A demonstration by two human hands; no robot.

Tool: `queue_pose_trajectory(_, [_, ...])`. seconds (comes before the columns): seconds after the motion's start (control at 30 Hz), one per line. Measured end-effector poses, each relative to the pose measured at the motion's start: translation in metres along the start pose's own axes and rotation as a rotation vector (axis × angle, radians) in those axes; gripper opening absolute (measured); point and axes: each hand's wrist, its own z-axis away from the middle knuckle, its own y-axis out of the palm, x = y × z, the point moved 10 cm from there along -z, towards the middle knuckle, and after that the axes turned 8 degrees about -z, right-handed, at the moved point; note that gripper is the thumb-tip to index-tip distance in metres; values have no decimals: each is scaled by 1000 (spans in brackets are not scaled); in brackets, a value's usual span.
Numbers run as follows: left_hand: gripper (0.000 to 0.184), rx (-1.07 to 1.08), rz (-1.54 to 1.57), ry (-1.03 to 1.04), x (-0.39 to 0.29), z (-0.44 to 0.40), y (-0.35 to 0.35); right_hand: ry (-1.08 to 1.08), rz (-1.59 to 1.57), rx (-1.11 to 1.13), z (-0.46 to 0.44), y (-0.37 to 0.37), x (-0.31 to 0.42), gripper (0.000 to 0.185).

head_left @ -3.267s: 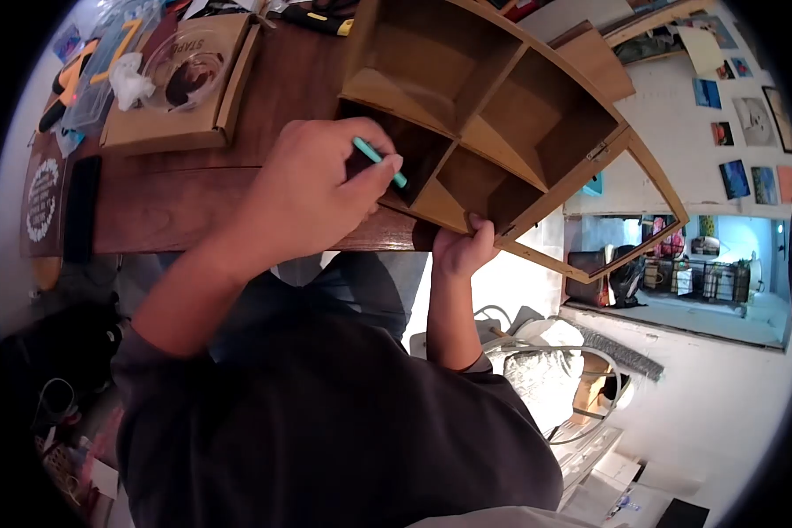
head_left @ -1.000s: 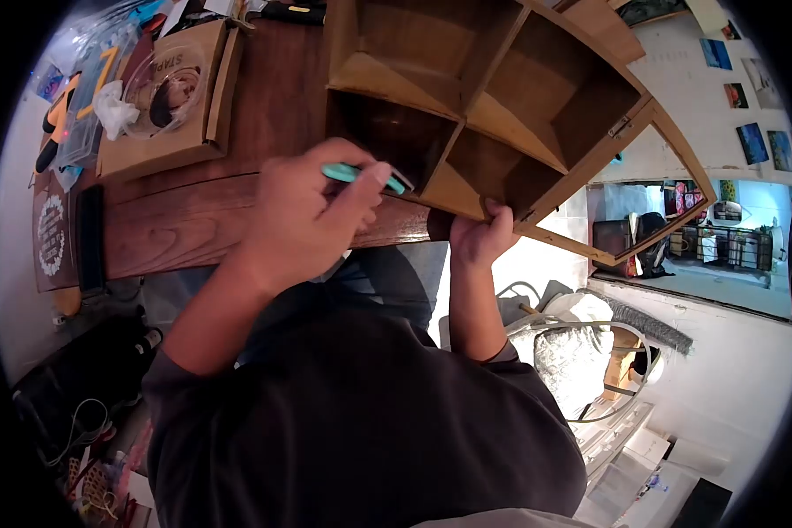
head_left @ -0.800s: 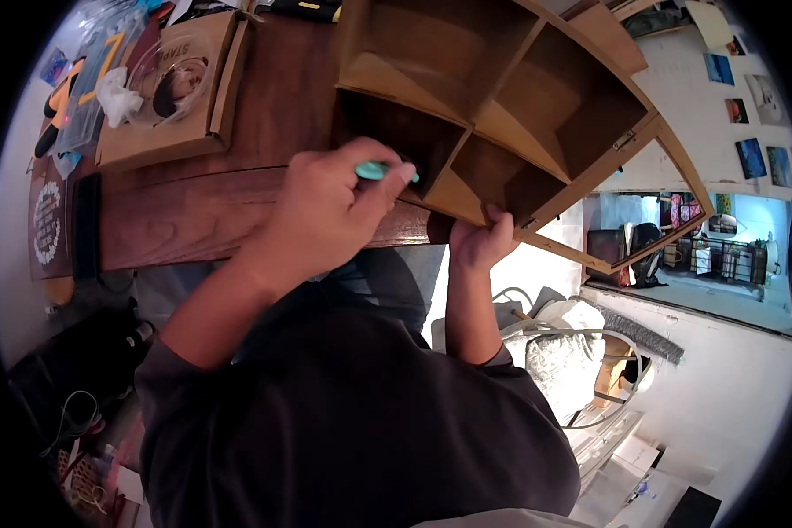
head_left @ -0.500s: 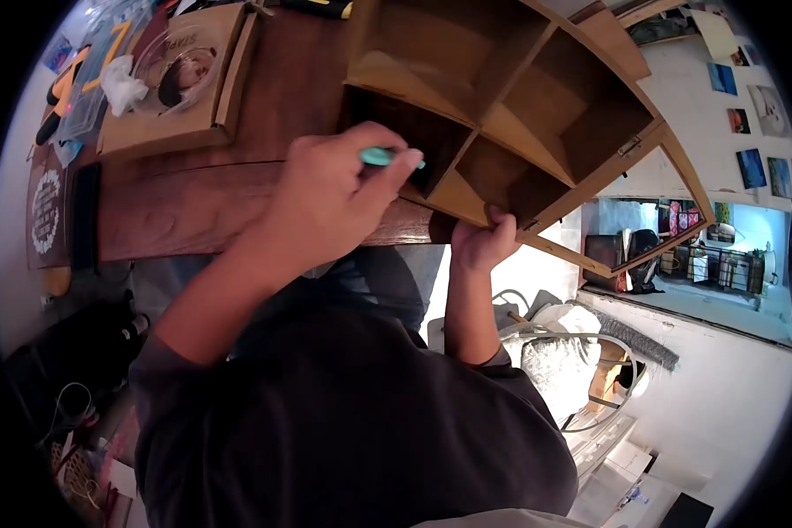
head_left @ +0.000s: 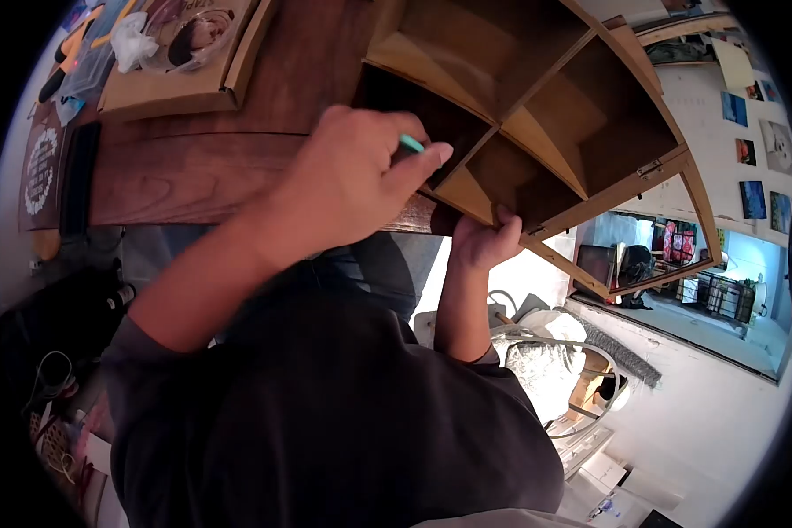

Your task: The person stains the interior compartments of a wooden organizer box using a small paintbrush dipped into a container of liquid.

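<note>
Head view: from where I'm standing, left hand point(head_left: 356, 180) is pinching slim teal tool point(head_left: 411, 143) between thumb and fingers by lower-left compartment point(head_left: 409, 95) of wooden cabinet point(head_left: 603, 195), tip hidden. Right hand point(head_left: 487, 242) is clasping cabinet's near edge, thumb showing. Cabinet is jutting past the table's point(head_left: 194, 176) edge.

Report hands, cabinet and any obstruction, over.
Left hand pinching teal tool, tip hidden. Right hand holding near edge of wooden cabinet. Cabinet openings face camera. Cardboard box left, clear of both hands.
</note>
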Motion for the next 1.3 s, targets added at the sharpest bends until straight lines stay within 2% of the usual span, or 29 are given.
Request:
queue_pose_trajectory(0.1, [26,33,83,-117,-6,-1,-14,-12,44,-33,-1,-2,1,58])
queue_pose_trajectory(0.23, [26,-14,41,-29,-1,0,2,-31,43,28,-4,-2,0,57])
queue_pose_trajectory(0.33, [25,84,37,-43,-8,7,-1,25,-8,-15,-4,-9,-2,56])
queue_pose_trajectory(0.4, [24,141,125,-226,0,12,-7,23,12,-36,-2,-7,-1,55])
queue_pose_trajectory(0.53, [23,57,136,-139,-2,9,-7,54,-2,-12,-4,-7,-5,55])
queue_pose_trajectory(0.6, [21,117,20,43,-13,14,3,53,-12,-5,-5,-7,-5,55])
queue_pose_trajectory(0.67, [18,141,71,21,-13,21,-1,64,-42,-26,-6,-14,-10,55])
queue_pose_trajectory(0.73, [15,122,113,-128,-7,23,-13,70,-66,-42,-5,-14,-7,55])
queue_pose_trajectory(0.87, [15,145,101,-120,2,21,-5,-9,-21,-15,-6,-5,-2,56])
queue_pose_trajectory(0.93, [15,173,34,-9,-9,27,-6,-5,-56,-11,-4,-5,-2,57])
queue_pose_trajectory(0.97, [15,190,101,-90,-7,32,-10,-12,-52,-19,-4,-6,-1,57])
queue_pose_trajectory(1.03, [15,143,135,-95,-5,29,-14,34,-58,45,-4,0,-2,68])
queue_pose_trajectory(1.13, [15,90,134,-86,1,27,-16,43,-60,28,-3,2,-1,68])
queue_pose_trajectory(1.2, [15,224,117,-55,-6,32,-4,42,-43,38,-4,3,-3,64])
queue_pose_trajectory(1.27, [15,241,161,-133,-7,33,-8,38,-20,37,-3,0,-3,60])
queue_pose_trajectory(1.3, [14,177,188,-131,-7,32,-14,38,-29,44,-4,-1,-4,60])
